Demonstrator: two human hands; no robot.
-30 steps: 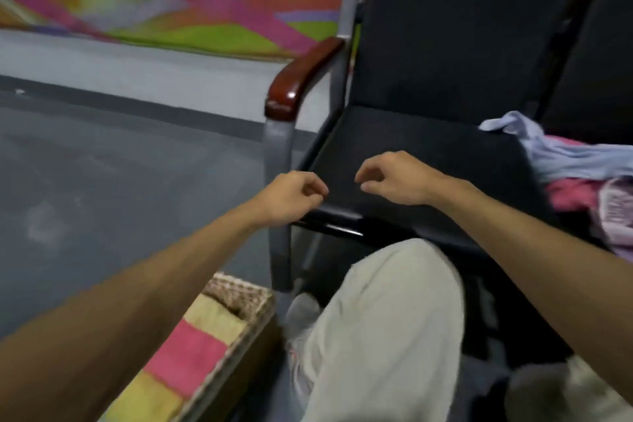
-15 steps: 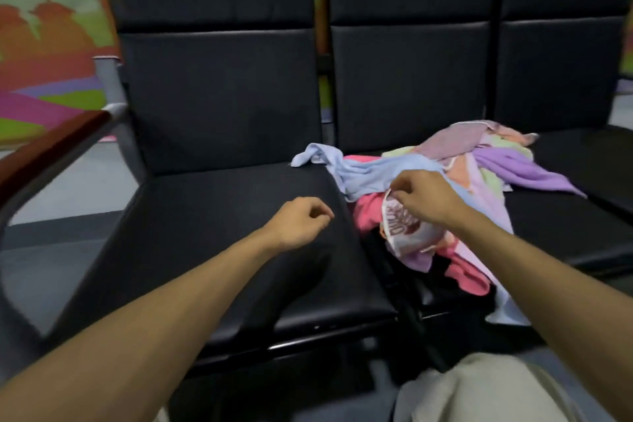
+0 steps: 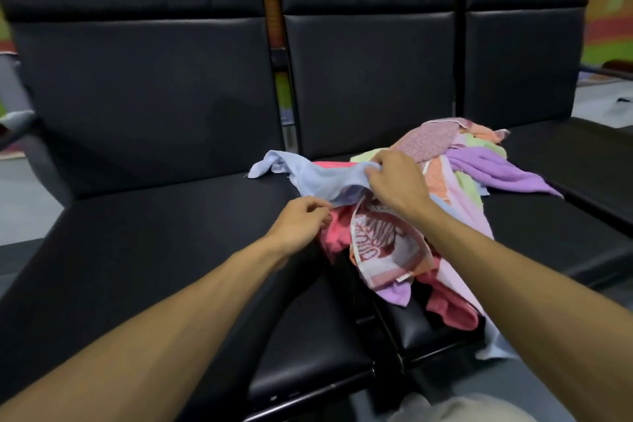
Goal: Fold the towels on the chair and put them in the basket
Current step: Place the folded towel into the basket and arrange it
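A heap of coloured towels (image 3: 455,161) lies on the middle black seat (image 3: 534,229) of a row of chairs. On its left side lies a light blue towel (image 3: 308,178), one corner trailing onto the left seat (image 3: 154,250). My right hand (image 3: 394,181) pinches the blue towel's top edge. My left hand (image 3: 301,223) is closed on its lower edge, beside a pink towel (image 3: 337,233). A white towel with a dark red pattern (image 3: 380,247) hangs over the seat's front. The basket is out of view.
Three black padded backrests (image 3: 147,89) stand behind the seats. A metal armrest (image 3: 13,123) sticks out at the far left. A colourful wall painting (image 3: 609,10) shows at the right. My light trouser knee (image 3: 462,408) sits at the bottom.
My view swung right from the basket and armrest onto the towel heap. Both hands moved up to the heap and closed on the light blue towel.
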